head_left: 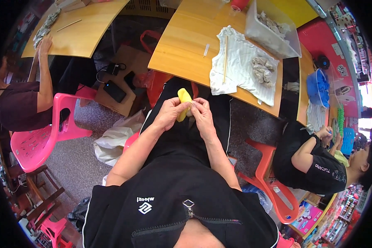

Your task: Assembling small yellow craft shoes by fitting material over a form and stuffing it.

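Observation:
Over my lap, a small yellow piece (183,94), rounded and soft-looking, is held between my two hands. My left hand (168,114) is closed around its side, thumb pressing near the middle. The fingertips of my right hand (203,118) pinch at its right edge, where a bit of something pale shows; the fingers hide most of it. Ahead on the table lies a white cloth (240,51), with a thin wooden stick (225,60) and a crumpled beige bundle (262,71) on top.
A clear plastic bin (293,47) of crumpled pieces stands on the wooden table (173,53). Two people sit nearby, on a pink chair (33,149) at left and a red chair (263,186) at right. A cardboard box (126,62) and white sack (111,142) rest on the floor.

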Demonstrator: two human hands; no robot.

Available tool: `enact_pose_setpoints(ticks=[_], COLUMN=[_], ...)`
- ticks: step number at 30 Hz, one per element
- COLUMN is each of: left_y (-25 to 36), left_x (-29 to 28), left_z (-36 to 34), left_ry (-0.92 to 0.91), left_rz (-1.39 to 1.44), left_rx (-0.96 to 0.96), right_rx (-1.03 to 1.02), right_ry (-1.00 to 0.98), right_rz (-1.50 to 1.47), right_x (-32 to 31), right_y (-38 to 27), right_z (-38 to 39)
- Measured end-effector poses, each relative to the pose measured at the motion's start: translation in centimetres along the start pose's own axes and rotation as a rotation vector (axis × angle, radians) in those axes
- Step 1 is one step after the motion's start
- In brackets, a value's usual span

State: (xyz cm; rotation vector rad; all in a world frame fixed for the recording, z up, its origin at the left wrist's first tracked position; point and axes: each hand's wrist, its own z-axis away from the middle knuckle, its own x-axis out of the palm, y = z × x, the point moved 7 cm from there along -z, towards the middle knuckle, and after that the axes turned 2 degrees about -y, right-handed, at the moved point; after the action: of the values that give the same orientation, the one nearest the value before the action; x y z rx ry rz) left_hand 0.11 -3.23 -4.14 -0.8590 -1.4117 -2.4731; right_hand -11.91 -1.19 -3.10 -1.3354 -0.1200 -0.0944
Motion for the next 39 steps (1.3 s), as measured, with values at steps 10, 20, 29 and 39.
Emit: enact_pose_setpoints(ticks=[10,20,29,39], left_y=[-0.1,0.9,1.3,1.0], left_x=[0.3,-0.5,-1.3,-0.1], left_z=[-0.2,-0.6,-0.8,-0.8], left_ry=[-0.040,-0.016,-0.095,-0.027], left_rz=[0.004,-0.043,-0.038,-0.036], left_rx=[-0.068,-0.004,-0.141,0.024], right_rx=[-0.166,-0.313,-0.171,-0.240], right_ry=[0.286,0.055,-0.005,0.234], right_rz=[0.199,0.500,0.271,0.173], right_x=[-0.9,0.3,0.6,-0.5], right_y=[-3.0,-3.0,-1.7,-1.6], right_z=[0.8,1.2,-0.6,0.8])
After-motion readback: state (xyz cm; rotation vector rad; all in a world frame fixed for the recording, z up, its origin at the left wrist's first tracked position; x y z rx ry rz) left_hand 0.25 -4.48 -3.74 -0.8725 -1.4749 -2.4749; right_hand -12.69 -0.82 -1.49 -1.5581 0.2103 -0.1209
